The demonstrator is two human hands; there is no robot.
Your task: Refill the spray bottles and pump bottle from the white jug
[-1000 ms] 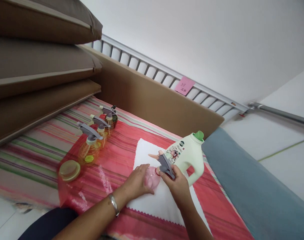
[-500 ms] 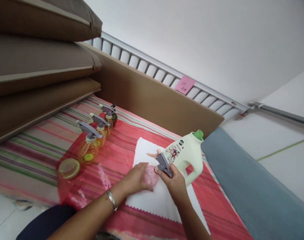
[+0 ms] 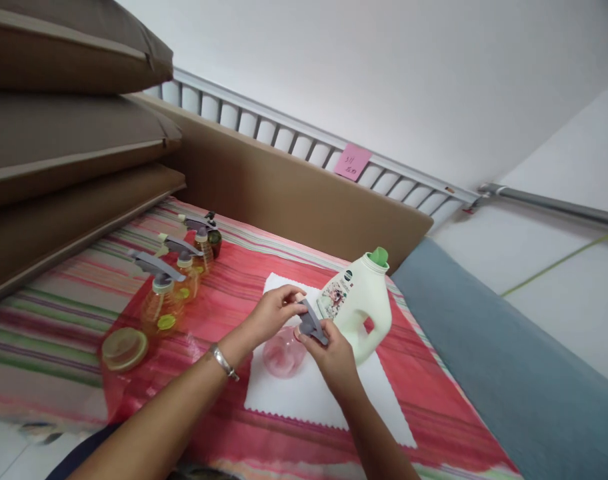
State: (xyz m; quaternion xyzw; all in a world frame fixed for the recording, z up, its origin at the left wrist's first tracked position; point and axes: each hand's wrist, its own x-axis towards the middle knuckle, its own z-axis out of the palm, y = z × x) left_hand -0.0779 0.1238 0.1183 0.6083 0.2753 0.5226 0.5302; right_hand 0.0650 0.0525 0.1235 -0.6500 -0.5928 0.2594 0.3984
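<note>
A: Far left first, quick, what's showing?
B: Brown cushions [image 3: 74, 133] are sitting stacked on a striped cloth [image 3: 49, 313]. Next, a round, flat-topped container [image 3: 125, 349] is standing near the edge, and three amber spray bottles [image 3: 163, 307] with grey tops are lining up just behind it; a red sheet [image 3: 234, 287] is spreading out to the right.
A: Left hand [image 3: 274, 315]?
B: It's wearing a silver bracelet [image 3: 224, 362] at the wrist, and its grip is pinching the pale nozzle end of a grey spray head [image 3: 311, 325].
A: Pink bottle [image 3: 284, 353]?
B: Mid-view, it's resting on a white cloth [image 3: 324, 403] with a zigzag edge, leaning toward the right hand [image 3: 337, 360], spray head sitting at its neck. Can't tell if it's fully screwed on.
A: Right grip?
B: It's clasping the spray head's lower end, just beside the bottle neck.
A: Beyond that?
B: A pale green jug [image 3: 357, 307] is standing just behind that hand, and a blue-grey panel [image 3: 484, 347] is lying farther right
</note>
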